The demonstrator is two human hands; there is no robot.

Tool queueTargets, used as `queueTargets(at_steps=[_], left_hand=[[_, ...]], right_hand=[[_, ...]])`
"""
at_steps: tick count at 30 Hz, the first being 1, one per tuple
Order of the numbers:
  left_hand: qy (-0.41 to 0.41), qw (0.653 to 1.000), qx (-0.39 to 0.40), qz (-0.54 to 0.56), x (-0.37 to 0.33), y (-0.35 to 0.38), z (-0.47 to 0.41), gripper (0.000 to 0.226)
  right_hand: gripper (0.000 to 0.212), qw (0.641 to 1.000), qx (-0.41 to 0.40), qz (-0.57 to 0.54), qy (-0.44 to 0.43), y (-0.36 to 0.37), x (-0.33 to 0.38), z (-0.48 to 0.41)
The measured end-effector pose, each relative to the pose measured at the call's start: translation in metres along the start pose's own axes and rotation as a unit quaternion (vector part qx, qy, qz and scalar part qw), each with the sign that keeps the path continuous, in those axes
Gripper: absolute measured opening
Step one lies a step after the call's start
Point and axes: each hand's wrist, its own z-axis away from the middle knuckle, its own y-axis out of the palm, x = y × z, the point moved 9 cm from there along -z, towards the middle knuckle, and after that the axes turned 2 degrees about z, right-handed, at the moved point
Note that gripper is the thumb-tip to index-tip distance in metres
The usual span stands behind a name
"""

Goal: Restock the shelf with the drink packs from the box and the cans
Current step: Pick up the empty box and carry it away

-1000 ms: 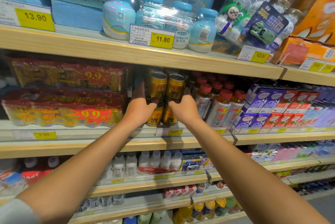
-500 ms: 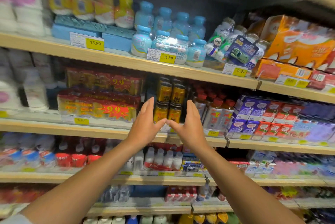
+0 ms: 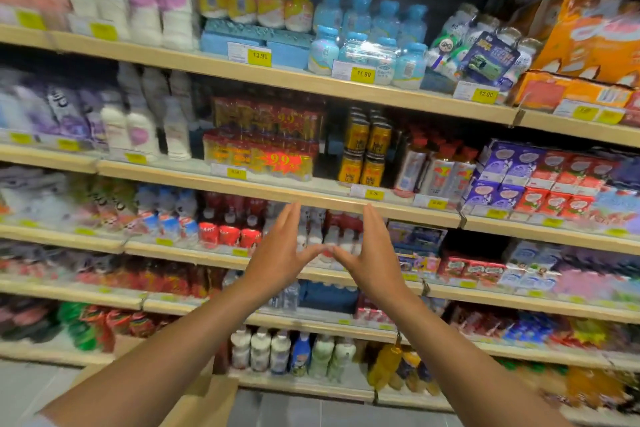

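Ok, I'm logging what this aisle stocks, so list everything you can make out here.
cans: four in front, two on two, more behind; gold; middle shelf, centre
red packs: two, stacked; red and gold wrap; left of the cans
capped bottles: several; pale with red caps; right of the cans
cartons: many; purple and red; middle shelf, right
blue bottles: several; pale blue; upper shelf
yellow bottles: four; yellow; upper shelf, behind
orange packs: a few; orange; upper right
price tags: many; yellow; shelf edges
box: seemingly one; tan; bottom left, blurred
left hand: one; open, empty; before a lower shelf
right hand: one; open, empty; beside it, thumb tips nearly meeting
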Motion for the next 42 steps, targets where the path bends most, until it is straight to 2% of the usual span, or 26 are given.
queueTargets(at_steps=[3,13,20,24,31,34,36,39,42], left_hand=[[-0.004,0.999,-0.013,-0.046,0.021,-0.026,0.030,0.100],[-0.071,0.986,-0.044,-0.143,0.121,-0.116,0.117,0.102],[-0.140,0.962,0.005,-0.235,0.237,-0.154,0.169,0.117],[-0.161,0.954,0.059,-0.246,0.320,-0.158,0.186,0.121],[-0.155,0.941,0.201,-0.224,0.475,-0.143,0.195,0.119],[-0.164,0.919,0.257,-0.250,0.538,-0.126,0.214,0.117],[-0.182,0.902,0.292,-0.262,0.582,-0.106,0.234,0.107],[-0.198,0.867,0.359,-0.283,0.636,-0.073,0.268,0.092],[-0.206,0.832,0.421,-0.297,0.692,-0.028,0.300,0.090]], right_hand=[[0.103,1.000,0.016,-0.006,-0.024,0.024,0.028,0.012],[0.110,0.988,0.125,-0.017,-0.086,0.142,0.138,0.040],[0.127,0.973,0.209,-0.014,-0.100,0.251,0.196,0.061],[0.134,0.966,0.247,0.007,-0.072,0.328,0.213,0.069],[0.129,0.951,0.306,0.038,0.032,0.459,0.204,0.072],[0.129,0.933,0.349,0.042,0.077,0.516,0.182,0.093],[0.128,0.921,0.378,0.038,0.089,0.552,0.165,0.110],[0.119,0.890,0.439,0.029,0.118,0.599,0.133,0.140],[0.123,0.861,0.487,0.059,0.133,0.660,0.090,0.172]])
